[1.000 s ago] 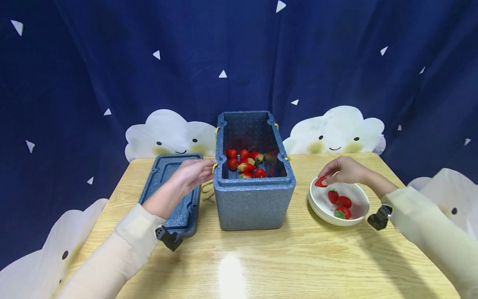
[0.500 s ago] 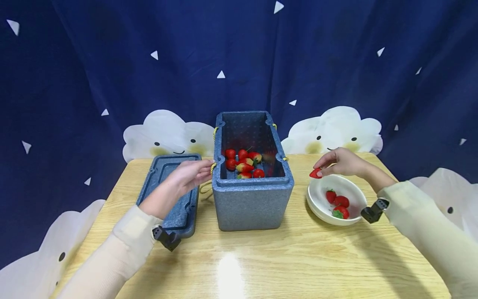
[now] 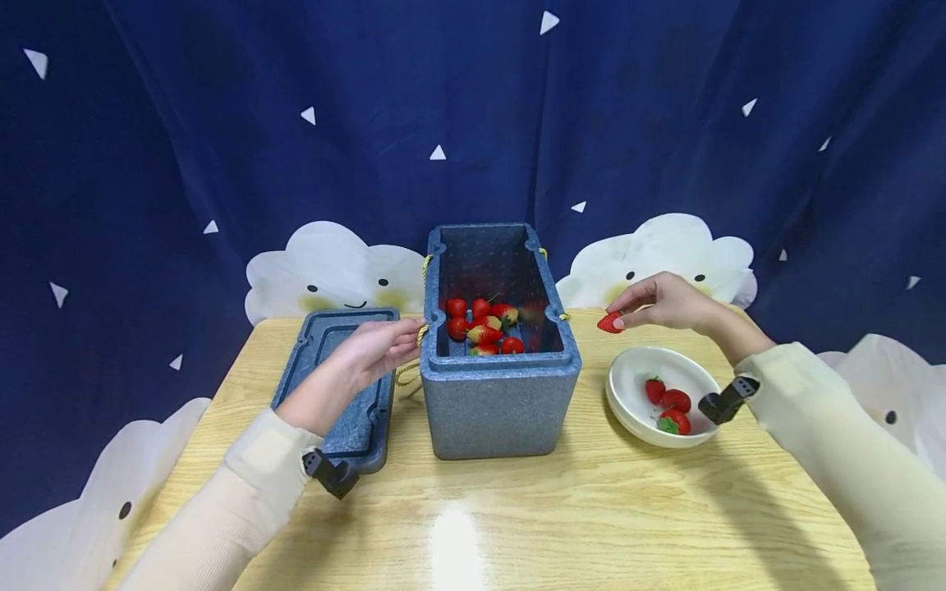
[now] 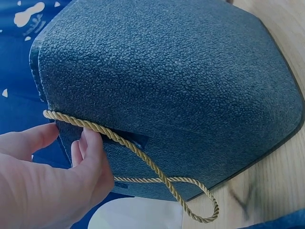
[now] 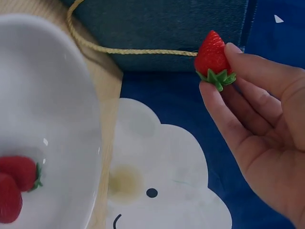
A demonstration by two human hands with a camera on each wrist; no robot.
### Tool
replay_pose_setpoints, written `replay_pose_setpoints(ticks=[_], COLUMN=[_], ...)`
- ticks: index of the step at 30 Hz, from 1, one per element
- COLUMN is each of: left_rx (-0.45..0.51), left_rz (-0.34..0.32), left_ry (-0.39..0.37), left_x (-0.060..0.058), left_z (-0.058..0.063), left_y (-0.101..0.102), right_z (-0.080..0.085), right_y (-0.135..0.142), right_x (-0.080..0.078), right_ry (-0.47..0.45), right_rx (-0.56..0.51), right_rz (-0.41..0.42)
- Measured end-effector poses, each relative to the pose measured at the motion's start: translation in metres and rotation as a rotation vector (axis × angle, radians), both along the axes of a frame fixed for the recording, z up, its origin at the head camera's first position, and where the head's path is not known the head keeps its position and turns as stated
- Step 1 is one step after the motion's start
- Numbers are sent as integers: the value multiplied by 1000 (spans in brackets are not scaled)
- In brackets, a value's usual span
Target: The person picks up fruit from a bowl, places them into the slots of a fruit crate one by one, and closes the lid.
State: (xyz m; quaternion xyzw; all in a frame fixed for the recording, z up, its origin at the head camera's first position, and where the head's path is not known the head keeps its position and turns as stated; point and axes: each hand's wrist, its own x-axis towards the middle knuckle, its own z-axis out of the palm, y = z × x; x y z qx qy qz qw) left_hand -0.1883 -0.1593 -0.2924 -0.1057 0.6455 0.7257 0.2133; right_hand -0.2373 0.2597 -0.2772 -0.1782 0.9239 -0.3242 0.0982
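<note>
My left hand (image 3: 374, 349) rests against the left side of a blue-grey foam box (image 3: 498, 414), near its rim. In the left wrist view, the fingertips touch the wall beside a yellow rope handle (image 4: 138, 151), with the fingers relaxed. Between thumb and fingers, my right hand (image 3: 671, 305) pinches a red strawberry (image 3: 609, 322), held in the air between the box and a white bowl (image 3: 624, 402). Its green leaves show in the right wrist view. Several strawberries (image 3: 485, 334) lie inside the box. A few more strawberries (image 3: 676, 400) sit in the bowl.
The box's lid (image 3: 355, 423) lies flat on the wooden table (image 3: 547, 525), left of the box and partly under my left forearm. A dark blue curtain (image 3: 473, 90) with white clouds hangs behind the table.
My right hand has lifted the strawberry from above the bowl and carried it up and left, toward the box. The left hand stays in place at the box.
</note>
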Motion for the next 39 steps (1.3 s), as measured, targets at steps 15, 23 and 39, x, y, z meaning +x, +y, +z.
replay_pose_setpoints(ticks=[15, 23, 39], left_rx=[-8, 1, 19], left_rz=[4, 4, 10], left_ry=[3, 9, 8], left_x=[1, 1, 0], left_z=[-1, -1, -2], left_y=[2, 1, 1], right_z=[9, 15, 47], right_y=[-8, -20, -58], right_x=[-4, -11, -32], right_ry=[9, 39, 39], right_rx=[-247, -300, -319], right_rz=[-21, -58, 33])
